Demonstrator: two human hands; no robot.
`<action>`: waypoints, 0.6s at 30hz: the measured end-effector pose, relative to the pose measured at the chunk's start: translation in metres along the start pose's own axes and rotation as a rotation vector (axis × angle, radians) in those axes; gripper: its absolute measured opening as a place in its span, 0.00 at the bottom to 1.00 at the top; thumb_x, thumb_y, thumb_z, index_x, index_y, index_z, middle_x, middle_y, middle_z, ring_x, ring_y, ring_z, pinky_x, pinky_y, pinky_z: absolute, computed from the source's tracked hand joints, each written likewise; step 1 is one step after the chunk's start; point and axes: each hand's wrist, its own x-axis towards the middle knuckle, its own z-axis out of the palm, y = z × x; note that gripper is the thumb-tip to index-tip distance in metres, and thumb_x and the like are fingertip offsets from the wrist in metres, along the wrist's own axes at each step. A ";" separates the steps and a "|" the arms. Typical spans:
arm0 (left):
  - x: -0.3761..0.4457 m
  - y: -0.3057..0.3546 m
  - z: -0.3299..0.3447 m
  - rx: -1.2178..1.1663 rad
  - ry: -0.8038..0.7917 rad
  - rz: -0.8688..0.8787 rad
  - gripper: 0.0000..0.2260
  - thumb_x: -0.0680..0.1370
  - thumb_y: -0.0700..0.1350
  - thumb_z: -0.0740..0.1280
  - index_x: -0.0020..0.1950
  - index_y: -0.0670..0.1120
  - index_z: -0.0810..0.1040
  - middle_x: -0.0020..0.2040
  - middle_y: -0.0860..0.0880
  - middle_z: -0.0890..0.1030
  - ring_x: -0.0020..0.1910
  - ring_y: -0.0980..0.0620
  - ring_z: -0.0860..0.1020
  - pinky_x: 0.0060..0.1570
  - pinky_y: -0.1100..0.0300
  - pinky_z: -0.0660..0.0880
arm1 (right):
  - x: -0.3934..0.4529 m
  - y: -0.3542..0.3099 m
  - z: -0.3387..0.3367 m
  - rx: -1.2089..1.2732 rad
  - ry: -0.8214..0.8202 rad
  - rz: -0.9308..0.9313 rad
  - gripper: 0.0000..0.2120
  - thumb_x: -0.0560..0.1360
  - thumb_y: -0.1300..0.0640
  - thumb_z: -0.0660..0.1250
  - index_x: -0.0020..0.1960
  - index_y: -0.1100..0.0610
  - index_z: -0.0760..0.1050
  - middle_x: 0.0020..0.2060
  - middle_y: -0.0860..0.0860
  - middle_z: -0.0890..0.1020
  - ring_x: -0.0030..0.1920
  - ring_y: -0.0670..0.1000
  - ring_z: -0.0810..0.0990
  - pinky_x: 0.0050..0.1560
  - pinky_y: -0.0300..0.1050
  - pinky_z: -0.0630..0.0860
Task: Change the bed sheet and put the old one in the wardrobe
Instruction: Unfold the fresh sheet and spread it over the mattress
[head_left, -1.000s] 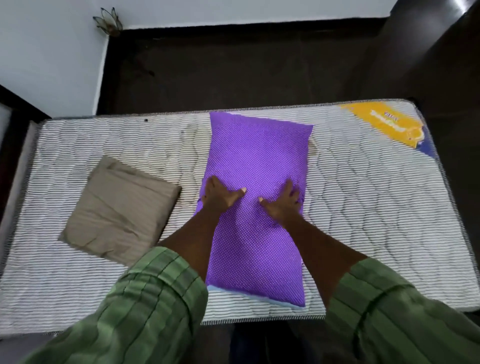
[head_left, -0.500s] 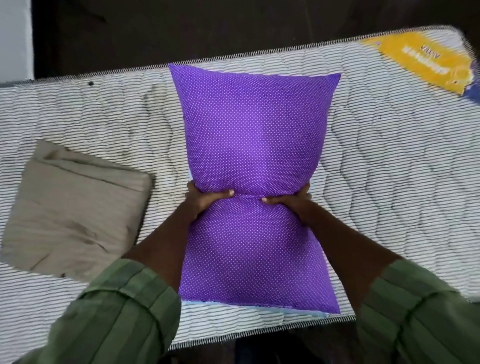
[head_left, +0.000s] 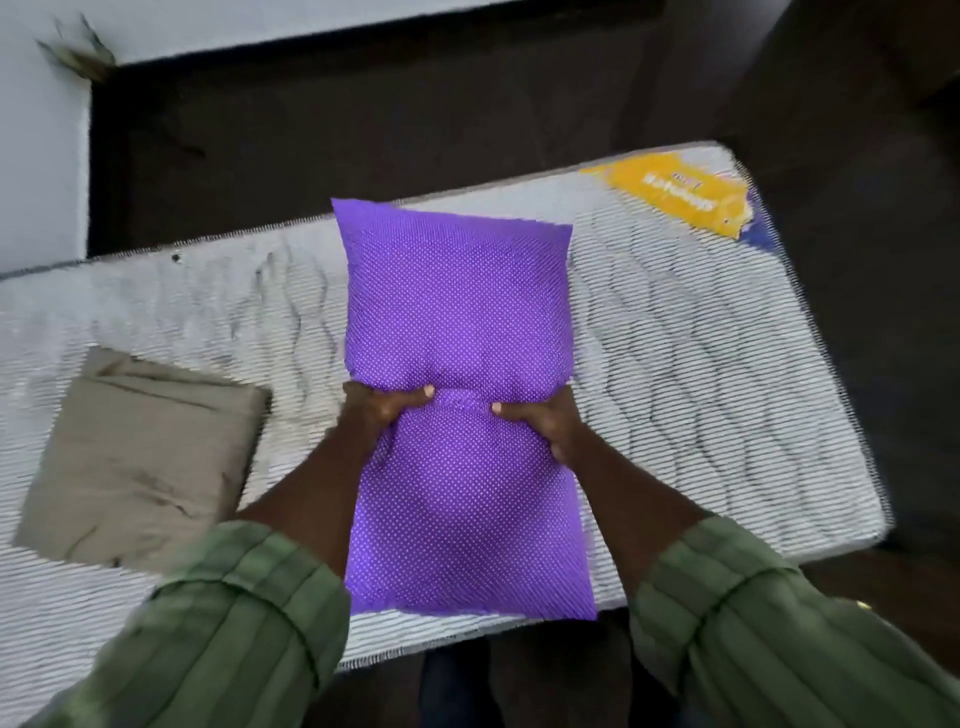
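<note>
The purple pillow (head_left: 457, 322) lies on the bare mattress (head_left: 701, 364), long axis running straight away from me. My left hand (head_left: 382, 413) and right hand (head_left: 540, 421) grip its waist from either side, equally near. A second ago my palms lay flat on top; the folded beige sheet (head_left: 140, 457) remains to my left.

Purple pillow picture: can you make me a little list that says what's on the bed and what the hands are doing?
pillow: purple with white dots, lying across the mattress, squeezed at its middle
left hand: grips the pillow's left side
right hand: grips the pillow's right side
mattress: bare, white with dark stripes
folded sheet: beige, on the mattress to the left of the pillow, not touched
label: yellow, at the mattress's far right corner
sleeves: green, striped
</note>
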 end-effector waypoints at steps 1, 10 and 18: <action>-0.017 0.006 0.014 -0.002 -0.014 0.011 0.46 0.51 0.48 0.91 0.65 0.42 0.79 0.59 0.50 0.86 0.55 0.51 0.85 0.57 0.50 0.81 | -0.012 -0.007 -0.019 0.014 0.012 -0.001 0.60 0.41 0.48 0.92 0.69 0.51 0.71 0.62 0.47 0.83 0.57 0.48 0.84 0.56 0.55 0.83; -0.147 0.088 0.239 -0.180 -0.102 0.062 0.31 0.57 0.42 0.88 0.57 0.36 0.83 0.55 0.43 0.87 0.51 0.46 0.87 0.52 0.49 0.83 | -0.002 -0.076 -0.272 -0.119 0.055 -0.048 0.67 0.37 0.41 0.90 0.72 0.47 0.67 0.65 0.44 0.80 0.60 0.50 0.81 0.63 0.56 0.80; -0.186 0.135 0.430 -0.288 -0.125 0.097 0.21 0.64 0.38 0.85 0.54 0.43 0.83 0.50 0.51 0.87 0.44 0.55 0.86 0.44 0.58 0.82 | 0.015 -0.174 -0.454 -0.274 0.139 -0.118 0.66 0.42 0.39 0.90 0.74 0.49 0.62 0.67 0.46 0.74 0.65 0.54 0.75 0.69 0.57 0.75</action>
